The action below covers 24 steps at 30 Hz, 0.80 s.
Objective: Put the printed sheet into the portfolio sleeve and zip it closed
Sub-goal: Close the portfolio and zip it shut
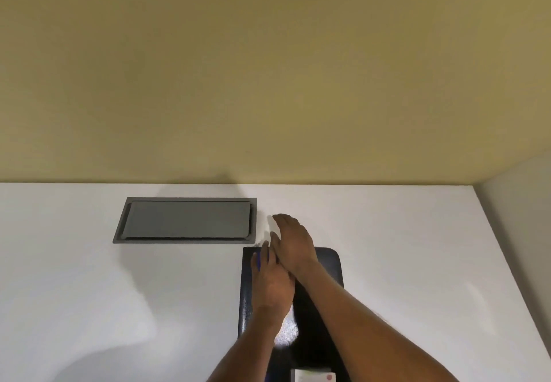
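**Both hands at the far end of the black sleeve**

No writing can be read anywhere; the white sheet (313,375) at the bottom edge, at 6 o'clock, shows only a blurred reddish round mark at its right corner and lies on the near end of the black portfolio sleeve (328,265).

The left hand (272,286) rests flat on the sleeve's far left part, fingers extended toward a small purple-blue object (264,257) at 12 o'clock from its knuckles; whether it pinches that object cannot be told. The right hand (293,243) crosses over the left, fingers loosely spread, reaching past the sleeve's far edge above the white table (89,292). It holds nothing visible.

A grey recessed hatch (186,220) sits in the table at 10 o'clock from the hands, lid shut.
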Motion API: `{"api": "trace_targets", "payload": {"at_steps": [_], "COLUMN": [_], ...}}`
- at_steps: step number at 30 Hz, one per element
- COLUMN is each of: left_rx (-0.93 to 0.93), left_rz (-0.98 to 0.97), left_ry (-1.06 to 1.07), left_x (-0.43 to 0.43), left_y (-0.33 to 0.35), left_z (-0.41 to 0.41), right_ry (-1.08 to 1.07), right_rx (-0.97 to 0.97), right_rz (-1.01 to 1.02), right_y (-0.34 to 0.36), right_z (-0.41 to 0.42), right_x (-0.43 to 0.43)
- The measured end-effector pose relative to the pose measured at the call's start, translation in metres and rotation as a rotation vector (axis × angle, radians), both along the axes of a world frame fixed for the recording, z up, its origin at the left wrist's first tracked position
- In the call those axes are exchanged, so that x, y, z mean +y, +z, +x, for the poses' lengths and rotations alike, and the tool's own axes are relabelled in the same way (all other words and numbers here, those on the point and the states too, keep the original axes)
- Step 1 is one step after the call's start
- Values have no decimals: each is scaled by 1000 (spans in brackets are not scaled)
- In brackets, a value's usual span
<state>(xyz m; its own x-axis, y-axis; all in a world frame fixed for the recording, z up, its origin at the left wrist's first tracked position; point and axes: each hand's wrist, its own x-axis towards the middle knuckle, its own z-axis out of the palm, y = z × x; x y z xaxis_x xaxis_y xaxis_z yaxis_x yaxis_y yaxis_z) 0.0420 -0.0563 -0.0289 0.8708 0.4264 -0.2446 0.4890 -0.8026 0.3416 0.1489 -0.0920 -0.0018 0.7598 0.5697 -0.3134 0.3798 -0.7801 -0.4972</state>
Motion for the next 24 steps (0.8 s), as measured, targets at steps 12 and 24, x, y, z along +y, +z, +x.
{"api": "trace_targets", "payload": {"at_steps": [12,24], "left_rx": [20,131], "left_rz": [48,-137], "left_ry": [22,268], "left_x": [-14,-37], "left_y": [15,7], "left_z": [-69,-164], "right_ry": [-163,-347], "right_rx": [-142,18], "right_rz": [-92,-160], "right_y": [0,-13], "right_z": [-94,-181], "right_x": [-122,-186]}}
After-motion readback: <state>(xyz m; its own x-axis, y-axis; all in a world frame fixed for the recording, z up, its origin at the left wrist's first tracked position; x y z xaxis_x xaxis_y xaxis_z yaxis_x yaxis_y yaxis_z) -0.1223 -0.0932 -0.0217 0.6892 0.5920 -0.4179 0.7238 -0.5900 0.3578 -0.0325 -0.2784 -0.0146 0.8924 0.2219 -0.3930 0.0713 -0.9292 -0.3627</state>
